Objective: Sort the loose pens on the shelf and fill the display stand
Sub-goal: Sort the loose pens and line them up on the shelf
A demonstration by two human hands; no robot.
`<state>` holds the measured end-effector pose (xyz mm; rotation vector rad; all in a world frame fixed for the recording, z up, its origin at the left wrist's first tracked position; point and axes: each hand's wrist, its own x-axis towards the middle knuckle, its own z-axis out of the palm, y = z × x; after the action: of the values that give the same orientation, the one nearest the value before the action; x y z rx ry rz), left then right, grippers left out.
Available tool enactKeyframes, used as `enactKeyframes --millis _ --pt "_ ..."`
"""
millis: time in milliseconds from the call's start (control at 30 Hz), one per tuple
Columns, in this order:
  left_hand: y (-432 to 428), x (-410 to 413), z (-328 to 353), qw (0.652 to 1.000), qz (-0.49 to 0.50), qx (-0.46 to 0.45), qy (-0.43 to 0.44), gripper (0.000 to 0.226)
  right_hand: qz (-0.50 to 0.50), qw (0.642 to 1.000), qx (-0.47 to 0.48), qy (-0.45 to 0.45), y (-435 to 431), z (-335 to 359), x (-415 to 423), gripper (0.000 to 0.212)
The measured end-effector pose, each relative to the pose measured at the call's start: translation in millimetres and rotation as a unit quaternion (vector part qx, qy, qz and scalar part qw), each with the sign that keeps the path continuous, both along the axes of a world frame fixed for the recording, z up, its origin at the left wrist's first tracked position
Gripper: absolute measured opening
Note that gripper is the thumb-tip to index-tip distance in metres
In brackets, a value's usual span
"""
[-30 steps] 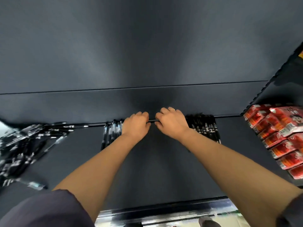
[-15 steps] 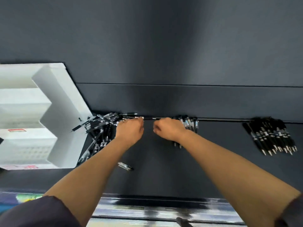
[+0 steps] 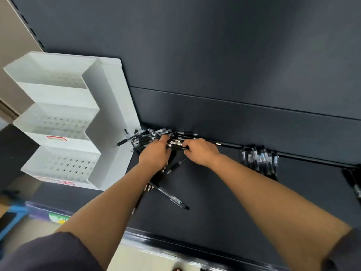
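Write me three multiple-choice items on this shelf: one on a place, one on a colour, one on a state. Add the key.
1. Where is the display stand relative to the loose pens?
A) left of them
B) right of them
C) on top of them

2. What colour is the display stand?
A) red
B) white
C) black

3. The stand's tiers are:
A) packed with pens
B) covered by a lid
C) showing no pens

Key: 1 A, the stand is at the left end of the shelf, beside the pile. 2 B, its walls are white. 3 C, only bare perforated floors show.
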<state>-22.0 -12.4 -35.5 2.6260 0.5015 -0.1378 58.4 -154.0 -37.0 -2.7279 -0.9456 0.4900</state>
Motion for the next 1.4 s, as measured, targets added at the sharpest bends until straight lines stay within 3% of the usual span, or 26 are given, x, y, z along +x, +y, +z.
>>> enactKeyframes --millis 167,300,433,567,667,767,900,1033,1133,1267,1400 --pt "-2 17 -3 0.999 0.038 -0.037 0.008 0.028 0.002 0.999 0.009 0.032 3 -5 8 0.031" --pt "-1 13 -2 0.992 0.082 -0.05 -0.076 0.021 -0.041 0.995 0.068 0.059 5 -4 10 0.023" --pt "-3 3 -4 0.993 -0.029 -0.059 -0.096 0.017 -0.158 0.947 0.203 0.193 19 7 11 0.03" --pt "-12 -5 -8 0.983 -0.172 -0.036 -0.052 0.023 -0.196 0.899 0.219 0.324 24 17 7 0.019" --pt "-16 -7 -6 0.974 -0.223 -0.02 -0.03 0.025 -0.193 0.904 0.202 0.324 21 15 4 0.005" --pt "-13 -8 -4 0.973 -0.229 -0.022 -0.032 0.03 -0.213 0.906 0.178 0.319 19 11 3 0.022" --pt "0 -4 -4 0.988 -0.132 0.033 -0.072 0.019 -0.232 0.912 0.174 0.288 20 7 5 0.017" --pt "16 11 -10 0.979 -0.048 0.195 -0.031 0.043 -0.209 0.928 0.155 0.267 16 -1 8 0.019" --pt "20 24 -12 0.978 -0.022 0.205 0.007 0.048 -0.206 0.931 0.155 0.26 14 -4 11 0.017" --pt "16 35 -10 0.966 -0.049 0.249 0.049 0.044 -0.205 0.931 0.159 0.255 10 -8 12 0.027" --pt "15 33 -15 0.963 -0.084 0.254 0.022 0.044 -0.198 0.935 0.161 0.247 6 -8 11 0.026"
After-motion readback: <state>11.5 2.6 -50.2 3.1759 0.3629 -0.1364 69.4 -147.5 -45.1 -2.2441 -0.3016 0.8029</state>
